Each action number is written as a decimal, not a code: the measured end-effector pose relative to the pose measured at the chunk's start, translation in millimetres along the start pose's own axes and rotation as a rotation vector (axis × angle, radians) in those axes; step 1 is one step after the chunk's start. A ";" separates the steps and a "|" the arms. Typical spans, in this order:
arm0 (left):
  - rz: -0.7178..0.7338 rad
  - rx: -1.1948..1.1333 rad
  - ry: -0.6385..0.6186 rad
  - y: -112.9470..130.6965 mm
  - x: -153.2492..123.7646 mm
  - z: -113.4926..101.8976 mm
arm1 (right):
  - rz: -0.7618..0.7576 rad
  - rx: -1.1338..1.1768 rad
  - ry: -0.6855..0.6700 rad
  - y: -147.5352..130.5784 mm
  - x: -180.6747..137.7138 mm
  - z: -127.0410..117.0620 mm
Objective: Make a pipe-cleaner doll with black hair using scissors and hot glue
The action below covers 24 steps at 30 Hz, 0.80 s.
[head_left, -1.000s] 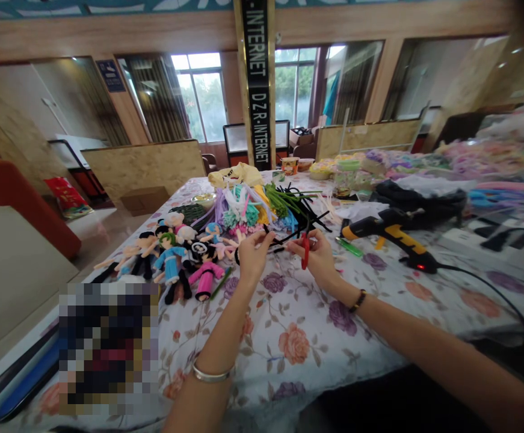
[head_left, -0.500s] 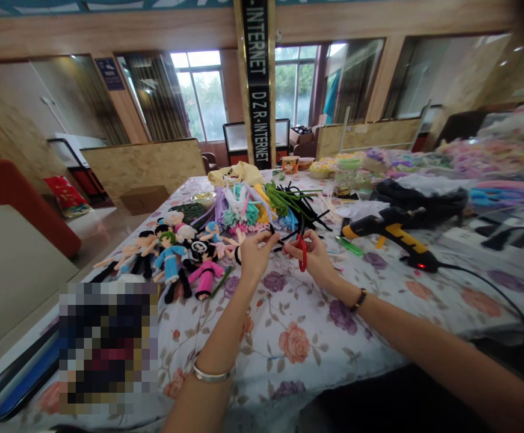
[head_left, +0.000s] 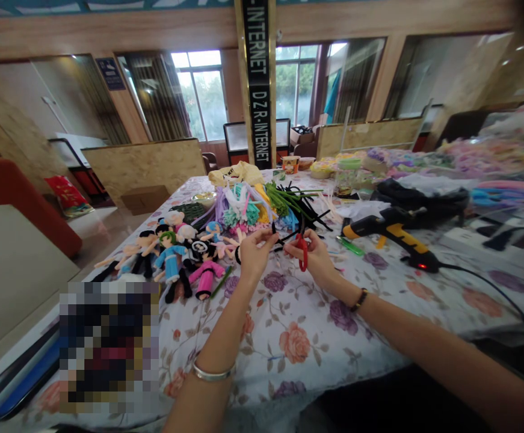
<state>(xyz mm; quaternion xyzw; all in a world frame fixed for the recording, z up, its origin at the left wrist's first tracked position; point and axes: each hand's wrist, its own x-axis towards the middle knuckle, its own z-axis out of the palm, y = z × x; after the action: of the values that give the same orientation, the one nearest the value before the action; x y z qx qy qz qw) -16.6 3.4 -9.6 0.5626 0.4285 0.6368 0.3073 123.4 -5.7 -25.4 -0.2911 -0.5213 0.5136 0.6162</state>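
Observation:
My left hand [head_left: 256, 251] is closed, thumb and forefinger pinching a short black pipe cleaner [head_left: 274, 228] whose tip pokes up above the fingers. Facing it, my right hand [head_left: 316, 255] is wrapped round red-handled scissors [head_left: 304, 254]; their blades are hard to make out against the dark strands. Just beyond both hands lies a heap of pipe cleaners [head_left: 243, 207] in purple, mint, yellow, green and black. Left of my left hand, several small fuzzy dolls [head_left: 169, 258] lie in a group, one in blue and one in pink.
A black and yellow hot glue gun [head_left: 399, 236] with a lit red light rests at right, its cord trailing off the table edge. Near it are a green tool [head_left: 350, 245] and a black plastic bag [head_left: 417, 201]. A floral tablecloth [head_left: 262, 337] covers the table.
The black pipe cleaner tip at my left fingers stands slightly higher and more upright. Both hands stay in almost the same place.

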 end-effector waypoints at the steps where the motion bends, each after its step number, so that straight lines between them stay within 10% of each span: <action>1: -0.001 -0.006 0.017 0.2 0.4 -0.6 | 0.003 -0.002 -0.001 0.8 0.5 -0.6; 8: -0.111 -0.103 0.131 9.3 1.6 -2.0 | 0.038 -0.096 -0.001 -0.8 -0.4 -1.4; 17: -0.286 -0.393 -0.237 25.1 -7.7 0.1 | 0.201 -0.116 -0.470 -5.0 -11.3 0.6; 24: -0.181 -0.280 0.039 10.2 -0.3 -2.7 | 0.207 -0.092 -0.416 11.0 -4.0 -2.4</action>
<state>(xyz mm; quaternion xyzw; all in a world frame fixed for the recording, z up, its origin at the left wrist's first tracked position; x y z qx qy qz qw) -18.2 -1.9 -0.6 0.4609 0.3904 0.6708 0.4304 122.3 -5.7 -37.3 -0.2586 -0.6276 0.5984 0.4256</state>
